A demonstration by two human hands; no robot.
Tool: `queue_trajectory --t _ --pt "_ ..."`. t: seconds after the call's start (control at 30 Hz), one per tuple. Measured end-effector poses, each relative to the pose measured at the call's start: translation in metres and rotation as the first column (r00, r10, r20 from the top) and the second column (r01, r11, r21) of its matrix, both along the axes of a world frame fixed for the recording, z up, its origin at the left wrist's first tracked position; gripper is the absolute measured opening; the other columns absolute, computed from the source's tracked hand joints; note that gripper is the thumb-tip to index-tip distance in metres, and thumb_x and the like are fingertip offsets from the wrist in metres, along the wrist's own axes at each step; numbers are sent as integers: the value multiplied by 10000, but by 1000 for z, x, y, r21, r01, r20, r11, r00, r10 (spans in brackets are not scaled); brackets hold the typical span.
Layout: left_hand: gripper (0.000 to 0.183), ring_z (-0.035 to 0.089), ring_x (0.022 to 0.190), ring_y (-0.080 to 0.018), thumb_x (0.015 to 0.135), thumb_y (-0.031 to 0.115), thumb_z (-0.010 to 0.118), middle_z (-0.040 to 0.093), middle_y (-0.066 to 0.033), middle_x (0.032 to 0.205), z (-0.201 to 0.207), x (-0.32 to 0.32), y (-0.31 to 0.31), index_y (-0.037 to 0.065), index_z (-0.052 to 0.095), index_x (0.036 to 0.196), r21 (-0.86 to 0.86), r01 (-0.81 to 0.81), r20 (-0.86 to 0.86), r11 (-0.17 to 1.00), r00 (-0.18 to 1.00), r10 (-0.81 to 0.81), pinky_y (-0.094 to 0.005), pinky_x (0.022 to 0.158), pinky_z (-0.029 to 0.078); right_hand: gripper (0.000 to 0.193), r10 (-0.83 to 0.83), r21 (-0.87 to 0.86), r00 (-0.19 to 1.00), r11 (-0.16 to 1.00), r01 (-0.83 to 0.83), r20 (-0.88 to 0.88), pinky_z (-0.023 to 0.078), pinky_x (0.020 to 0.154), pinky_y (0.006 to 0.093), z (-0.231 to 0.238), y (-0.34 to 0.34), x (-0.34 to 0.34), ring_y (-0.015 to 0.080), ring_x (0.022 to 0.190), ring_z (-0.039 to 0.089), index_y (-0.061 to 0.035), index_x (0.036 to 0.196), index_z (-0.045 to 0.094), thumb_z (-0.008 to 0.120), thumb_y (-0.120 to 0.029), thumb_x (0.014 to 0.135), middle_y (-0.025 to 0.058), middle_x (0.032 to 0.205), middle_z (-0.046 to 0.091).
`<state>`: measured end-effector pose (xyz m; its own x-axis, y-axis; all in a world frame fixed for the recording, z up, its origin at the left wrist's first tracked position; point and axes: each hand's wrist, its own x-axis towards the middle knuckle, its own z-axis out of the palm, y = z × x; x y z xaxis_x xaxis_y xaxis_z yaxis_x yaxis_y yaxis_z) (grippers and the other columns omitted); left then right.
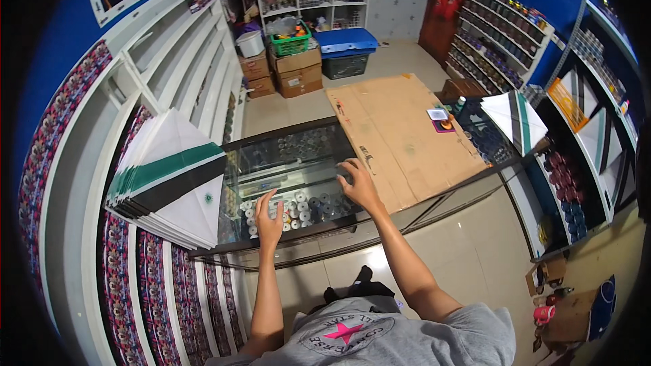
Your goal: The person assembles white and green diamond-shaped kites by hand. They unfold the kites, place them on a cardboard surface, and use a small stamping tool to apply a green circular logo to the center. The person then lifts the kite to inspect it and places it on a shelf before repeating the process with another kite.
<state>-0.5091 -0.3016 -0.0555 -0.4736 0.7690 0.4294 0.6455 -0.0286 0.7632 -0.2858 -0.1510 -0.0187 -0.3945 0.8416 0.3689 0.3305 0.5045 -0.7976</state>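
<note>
Above the glass-topped display counter (254,141), my left hand (269,222) is held with fingers apart and nothing in it. White spools (298,215) show through the glass beside and beneath it. My right hand (360,188) is also empty, its fingers spread and bent, near the left edge of a large cardboard sheet (400,132) lying on the counter. Whether either hand touches the glass I cannot tell. To the left of my left hand lies a thick stack of flat white kite-like pieces (207,200) with green and black bands.
At the cardboard's far right sits a small purple-edged box (444,122). Another white, green and black stack (515,122) lies at the counter's right end. White shelves (156,61) line the left wall. Behind the counter are cardboard boxes (298,80) and a blue-lidded bin (346,44).
</note>
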Motion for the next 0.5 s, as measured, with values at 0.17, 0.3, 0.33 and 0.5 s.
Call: queue_trajectory --t 0.17,0.3,0.33,0.5 --pt "320 540 1124 -297 914 158 588 566 -131 1197 8 33 10 62 576 1219 -26 67 100 997 993 -64 -374 947 412 289 -61 103 998 993 63 -26 454 863 423 -15 -6 36 370 1005 565 -45 1061 627 670 -46 775 162 1060 582" --pt "317 538 1129 -297 912 164 597 570 -135 1192 10 58 25 73 582 1215 4 84 42 996 996 -84 -371 948 412 288 -90 39 995 995 92 -37 482 826 390 -12 -5 57 348 959 586 -40 1062 627 672 -53 778 157 1058 582" --pt "316 538 1128 -299 912 165 598 571 -135 1191 10 64 30 74 582 1214 21 89 9 996 996 -89 -372 948 412 286 -84 12 996 996 84 -43 491 807 380 -10 -3 61 340 945 591 -38 1061 627 673 -55 779 156 1058 582" --pt "300 544 1123 -297 908 154 601 577 -122 1184 17 100 49 71 589 1196 60 113 27 992 993 -115 -375 947 415 264 -52 61 996 997 56 -70 522 705 357 -5 10 89 316 905 605 -42 1057 629 663 -73 796 150 1063 577"
